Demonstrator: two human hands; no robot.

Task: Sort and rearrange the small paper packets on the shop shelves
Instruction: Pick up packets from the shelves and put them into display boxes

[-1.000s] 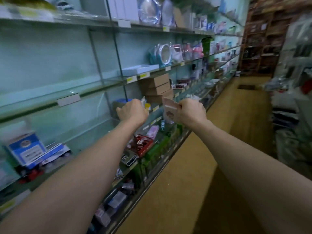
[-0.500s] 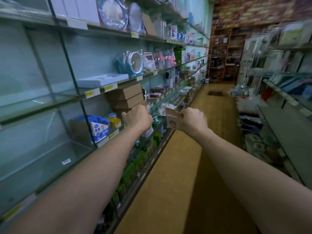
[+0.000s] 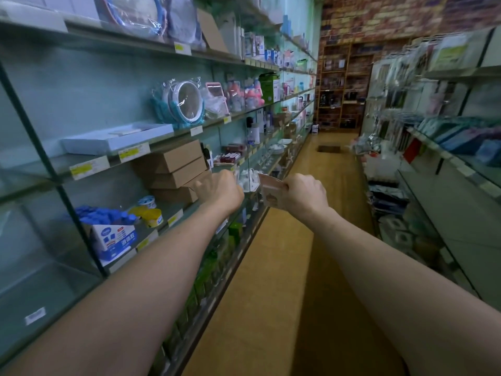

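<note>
Fingers of the right hand clamp a pink paper packet at frame centre. The left hand curls beside brown boxes; I cannot tell whether it holds anything.

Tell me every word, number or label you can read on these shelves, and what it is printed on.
Blue-and-white box: large white characters on a blue band, too blurred to quote.
Yellow price tags: print too small to read.
Small white label low on the left: blurred.
Paper packet in the right hand: a brown picture, no legible words.
Nothing else is readable.
</note>
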